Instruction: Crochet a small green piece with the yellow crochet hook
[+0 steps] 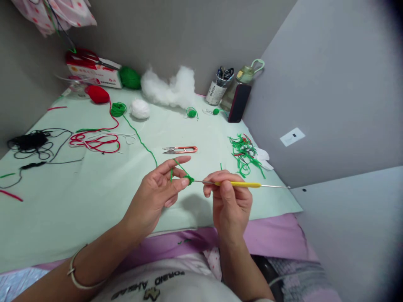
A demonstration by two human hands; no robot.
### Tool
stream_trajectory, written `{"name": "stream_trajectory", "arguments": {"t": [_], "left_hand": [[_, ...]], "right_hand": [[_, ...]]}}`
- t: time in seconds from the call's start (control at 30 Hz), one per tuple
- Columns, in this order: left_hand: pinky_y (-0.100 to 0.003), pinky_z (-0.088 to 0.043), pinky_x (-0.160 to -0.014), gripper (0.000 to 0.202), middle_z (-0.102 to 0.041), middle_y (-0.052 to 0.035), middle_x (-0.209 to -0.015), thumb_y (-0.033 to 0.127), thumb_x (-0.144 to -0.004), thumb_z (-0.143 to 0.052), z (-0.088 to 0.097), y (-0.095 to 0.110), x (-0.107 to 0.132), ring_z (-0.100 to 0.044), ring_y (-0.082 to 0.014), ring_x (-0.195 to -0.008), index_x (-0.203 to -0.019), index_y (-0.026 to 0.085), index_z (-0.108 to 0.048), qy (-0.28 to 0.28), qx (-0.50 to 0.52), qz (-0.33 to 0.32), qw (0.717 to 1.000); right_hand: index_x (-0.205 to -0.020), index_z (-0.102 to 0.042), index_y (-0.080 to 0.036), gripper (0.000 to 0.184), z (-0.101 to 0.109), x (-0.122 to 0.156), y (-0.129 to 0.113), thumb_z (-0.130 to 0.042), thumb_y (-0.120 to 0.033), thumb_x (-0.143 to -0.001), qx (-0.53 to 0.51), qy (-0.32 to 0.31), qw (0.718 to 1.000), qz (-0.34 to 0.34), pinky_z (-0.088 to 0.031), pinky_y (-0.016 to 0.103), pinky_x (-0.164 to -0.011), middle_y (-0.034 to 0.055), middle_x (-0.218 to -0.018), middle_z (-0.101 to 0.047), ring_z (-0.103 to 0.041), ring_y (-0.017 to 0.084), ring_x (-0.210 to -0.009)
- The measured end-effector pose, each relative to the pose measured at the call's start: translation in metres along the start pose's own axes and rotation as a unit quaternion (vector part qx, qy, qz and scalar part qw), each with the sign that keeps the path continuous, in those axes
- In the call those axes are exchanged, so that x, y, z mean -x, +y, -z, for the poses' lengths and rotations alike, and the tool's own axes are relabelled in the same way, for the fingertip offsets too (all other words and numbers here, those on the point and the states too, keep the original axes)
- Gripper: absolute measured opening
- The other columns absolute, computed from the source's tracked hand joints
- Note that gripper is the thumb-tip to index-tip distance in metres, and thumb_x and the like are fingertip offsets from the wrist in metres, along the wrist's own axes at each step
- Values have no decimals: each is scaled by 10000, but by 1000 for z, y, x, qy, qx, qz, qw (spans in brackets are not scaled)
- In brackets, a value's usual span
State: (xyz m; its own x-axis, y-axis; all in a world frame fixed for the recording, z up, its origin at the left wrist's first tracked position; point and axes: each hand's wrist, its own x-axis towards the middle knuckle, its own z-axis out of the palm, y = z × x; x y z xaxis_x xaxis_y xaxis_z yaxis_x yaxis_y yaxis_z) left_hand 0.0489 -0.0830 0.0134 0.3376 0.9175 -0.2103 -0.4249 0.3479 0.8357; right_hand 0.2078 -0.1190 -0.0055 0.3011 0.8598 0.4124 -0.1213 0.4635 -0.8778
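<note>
My left hand (163,184) pinches a small green crochet piece (189,179) between thumb and finger. Green yarn (140,140) loops over its raised index finger and trails back to a green yarn bundle (119,109). In my right hand (231,197) is a crochet hook (242,184) with a yellow handle, held like a pen. The hook's thin metal tip reaches left to the green piece; whether it passes through a loop is too small to tell. Beyond my hands lie orange thread snips (181,149) on the pale green table cover (103,197).
White stuffing (170,88), a white yarn ball (140,109) and red yarn (98,95) sit toward the back. Black yarn (30,142) lies at left, yarn scraps (245,155) at right. A phone (239,103) leans before a bottle (247,74), beside a pen cup (216,90).
</note>
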Motion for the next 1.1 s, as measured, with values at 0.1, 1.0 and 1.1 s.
{"name": "stream_trajectory", "arguments": {"t": [0.1, 1.0, 1.1], "left_hand": [[-157, -289, -422, 402, -656, 21, -873, 256, -821, -906, -2, -5, 1, -318, -9, -503, -1213, 280, -820, -29, -13, 10, 999], [-261, -520, -785, 290, -703, 8, -881, 265, -852, -878, 3, -10, -3, -631, -125, -769, -1140, 279, -852, -31, -22, 9, 999], [-249, -505, -697, 351, -710, 9, -851, 252, -827, -896, 1, -9, -3, -614, -123, -728, -1173, 271, -835, -41, -8, 17, 999]], "right_hand": [[-1016, -829, -291, 170, -2, 0, 4, -663, -263, -1032, 23, -27, 999, 12, -584, 299, -646, 42, -983, -808, -713, 161, -795], [-983, -827, -259, 153, 4, -4, 7, -691, -323, -1007, 63, -26, 997, -34, -567, 311, -670, 31, -914, -781, -674, 150, -730], [-971, -825, -251, 167, 5, -3, 9, -698, -357, -999, 63, -27, 997, -47, -571, 319, -676, 37, -910, -776, -676, 156, -730]]}}
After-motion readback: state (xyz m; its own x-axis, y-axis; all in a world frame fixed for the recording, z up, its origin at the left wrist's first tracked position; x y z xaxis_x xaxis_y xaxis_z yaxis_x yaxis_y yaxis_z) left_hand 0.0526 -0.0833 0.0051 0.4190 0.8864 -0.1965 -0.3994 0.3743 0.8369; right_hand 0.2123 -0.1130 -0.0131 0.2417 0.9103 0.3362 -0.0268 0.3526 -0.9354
